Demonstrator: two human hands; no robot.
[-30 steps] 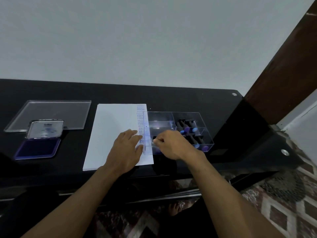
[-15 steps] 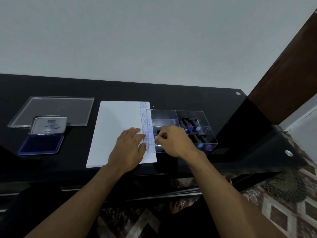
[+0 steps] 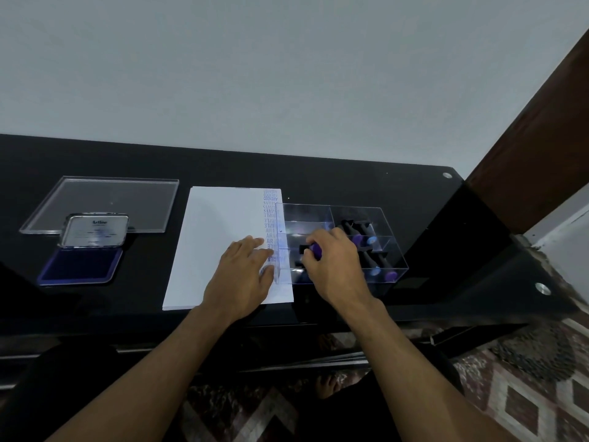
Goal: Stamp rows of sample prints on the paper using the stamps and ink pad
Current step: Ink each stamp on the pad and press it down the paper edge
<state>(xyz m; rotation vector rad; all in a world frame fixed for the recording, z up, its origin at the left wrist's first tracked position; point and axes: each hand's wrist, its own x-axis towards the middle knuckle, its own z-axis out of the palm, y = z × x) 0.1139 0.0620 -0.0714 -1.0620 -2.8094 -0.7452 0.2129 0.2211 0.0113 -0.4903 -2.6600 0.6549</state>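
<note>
Stamp, purple-capped with a black body, pinched in the fingers of the right hand; fingers curled round it, cap showing at the thumb side. Stamp sits over the left compartments of the clear acrylic stamp box, low inside or just above its walls; cannot tell which. Its long axis appears to run left-right, cap to the right and black body pointing left toward the paper, though the hand hides much of it. More stamps lie in the right compartments, purple and blue caps toward the near side. Left hand rests flat on the paper just beside the box's left wall, fingers straight and together, pinning the sheet; its fingertips lie on the column of purple prints along the paper's right edge. Box overlaps that edge slightly. Open ink pad, lid tipped up, sits on the black desk well apart to the left, beyond the paper, with a clear acrylic lid behind it. Judgement: if the stamp needs inking, the right hand must cross over the left and the full sheet; the left hand is nearer the pad but is occupied.
</note>
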